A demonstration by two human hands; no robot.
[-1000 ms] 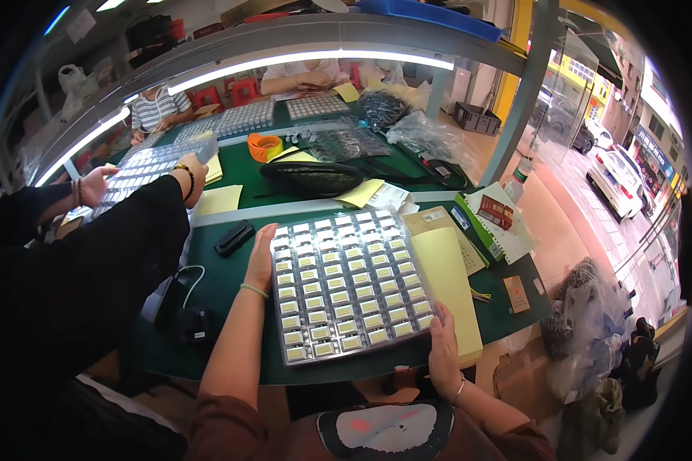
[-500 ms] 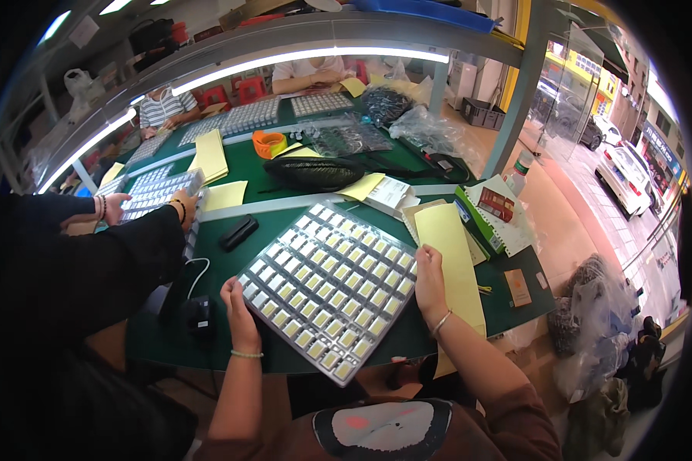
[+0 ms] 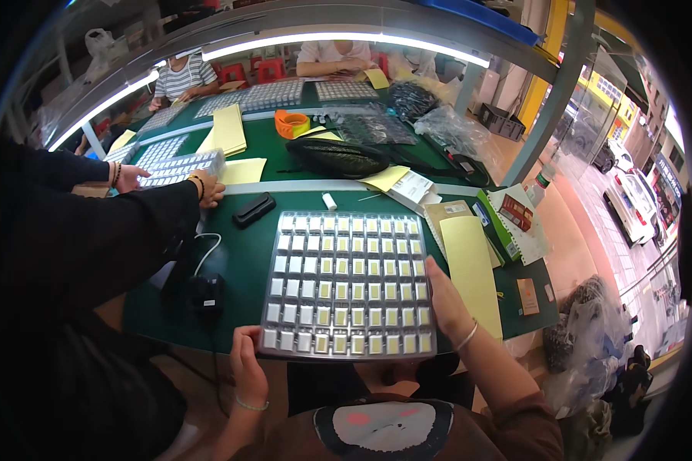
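A: Where's the tray?
B: Over near side of the bench.
A: Fingers?
B: Left hand: clamped on tray's near left corner. Right hand: clamped on its right edge.

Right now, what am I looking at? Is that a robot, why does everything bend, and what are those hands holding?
There's no robot here, just a person using bare hands. The camera sits on that person's head and looks down, so you see almost what they see. Its very wide lens makes straight edges bend.

The left hand holds the near left corner of a clear tray, and the right hand holds its right side. Rows of little pieces fill the tray; many show a yellowish rectangle.

On the green table lie a black pouch, a small black case and yellow paper. The dark sleeve on the left is another person's.
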